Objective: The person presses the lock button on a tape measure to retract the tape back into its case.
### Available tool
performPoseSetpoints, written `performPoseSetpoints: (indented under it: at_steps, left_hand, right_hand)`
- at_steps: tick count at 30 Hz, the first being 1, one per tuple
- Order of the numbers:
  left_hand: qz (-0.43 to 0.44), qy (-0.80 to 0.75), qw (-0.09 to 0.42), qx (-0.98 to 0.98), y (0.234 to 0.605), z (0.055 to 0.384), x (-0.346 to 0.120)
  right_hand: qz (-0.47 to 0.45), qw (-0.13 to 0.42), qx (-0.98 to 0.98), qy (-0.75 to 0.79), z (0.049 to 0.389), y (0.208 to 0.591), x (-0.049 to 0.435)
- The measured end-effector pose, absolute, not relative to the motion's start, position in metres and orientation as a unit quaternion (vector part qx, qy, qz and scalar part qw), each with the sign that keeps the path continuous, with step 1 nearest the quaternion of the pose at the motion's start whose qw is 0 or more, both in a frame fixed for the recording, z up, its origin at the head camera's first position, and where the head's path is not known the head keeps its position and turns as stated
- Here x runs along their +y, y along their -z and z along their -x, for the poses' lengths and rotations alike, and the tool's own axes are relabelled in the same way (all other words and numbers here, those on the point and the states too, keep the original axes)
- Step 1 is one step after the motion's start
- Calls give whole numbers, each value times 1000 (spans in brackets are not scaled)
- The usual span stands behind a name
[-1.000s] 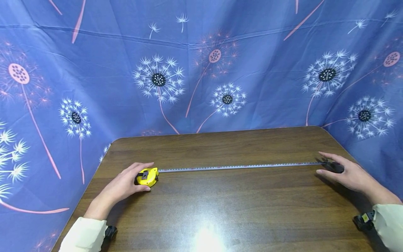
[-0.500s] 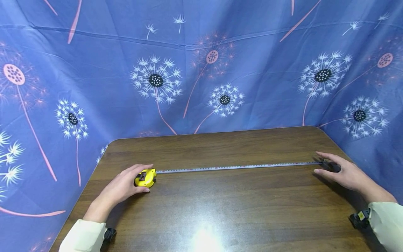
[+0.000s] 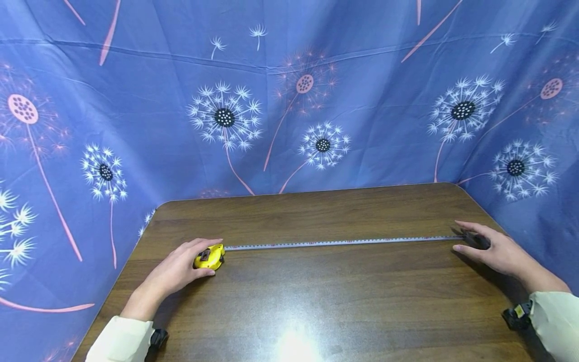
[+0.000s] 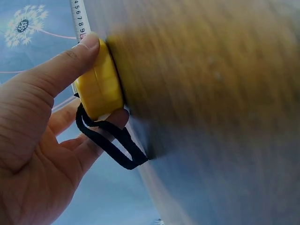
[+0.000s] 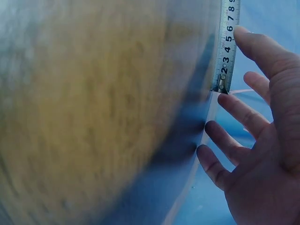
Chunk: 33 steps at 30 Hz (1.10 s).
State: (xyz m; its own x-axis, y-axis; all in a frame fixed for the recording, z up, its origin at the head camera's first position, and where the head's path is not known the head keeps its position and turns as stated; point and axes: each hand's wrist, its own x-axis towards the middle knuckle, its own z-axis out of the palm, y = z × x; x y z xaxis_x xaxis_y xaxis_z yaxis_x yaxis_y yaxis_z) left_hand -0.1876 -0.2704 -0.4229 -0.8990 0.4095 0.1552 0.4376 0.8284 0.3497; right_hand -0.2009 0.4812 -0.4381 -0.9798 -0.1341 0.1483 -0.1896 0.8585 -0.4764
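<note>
A yellow tape measure (image 3: 217,258) stands at the left side of the wooden table, gripped between the thumb and fingers of my left hand (image 3: 174,266). Its black wrist strap (image 4: 105,146) hangs in a loop under the palm in the left wrist view. From the case, the white blade (image 3: 334,243) runs straight across the table to the right. My right hand (image 3: 508,254) is at the blade's far end, its fingers spread and loosely bent. In the right wrist view the thumb lies beside the blade's edge, and a fingertip is close by the metal end hook (image 5: 221,84).
The brown wooden table (image 3: 253,311) has rounded far corners and a bright glare at the front. Blue cloth (image 3: 384,141) with dandelion prints hangs behind it and along both sides. Black wrist devices (image 3: 517,315) sit at the pale sleeves (image 3: 119,339).
The head view has shifted slightly. Both hands, the tape measure and its drawn-out blade keep the same places on the table.
</note>
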Motion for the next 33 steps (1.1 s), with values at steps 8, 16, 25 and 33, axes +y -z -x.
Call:
performPoseSetpoints:
  at_steps: [8,16,25,33]
  left_hand:
    - [228,190,45,-954,422,184,-272]
    - [236,182,48,-953,422,182,-274]
    - [243,190,53,-950,421,182,-275]
    - [239,195,53,-950,420,180,-277]
  right_hand:
    - [-77,52,-965,-247,201,435,482]
    - [-98,86,-962,-240,200,438,483]
    - [-113,112,-960,-232,200,443,486]
    - [-146,146,-947,-247,200,445,489]
